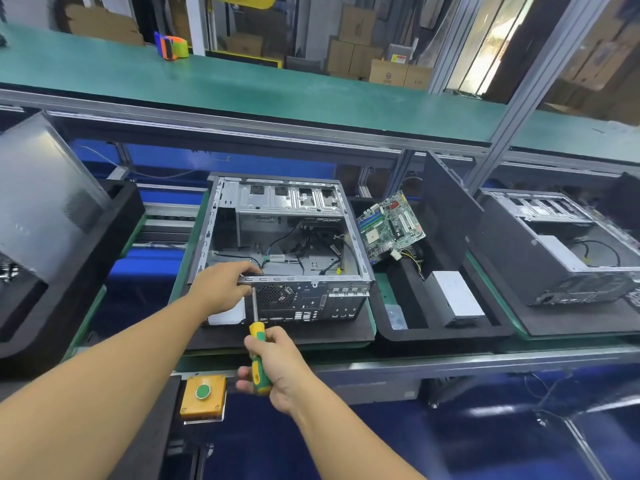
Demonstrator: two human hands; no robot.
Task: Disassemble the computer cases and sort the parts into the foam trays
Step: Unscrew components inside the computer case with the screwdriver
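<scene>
Both hands engaged: left hand (220,287) grips the case (311,303) rim, right hand (280,368) clamped round the screwdriver (256,336). Keep shaft square to the rear panel, case braced.

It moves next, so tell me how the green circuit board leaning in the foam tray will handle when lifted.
The circuit board is a thin flat sheet, so probably light and fairly stiff. Its raised slots look fragile; hold the edges. It leans in the foam tray, so a nudge may tip it.
</scene>
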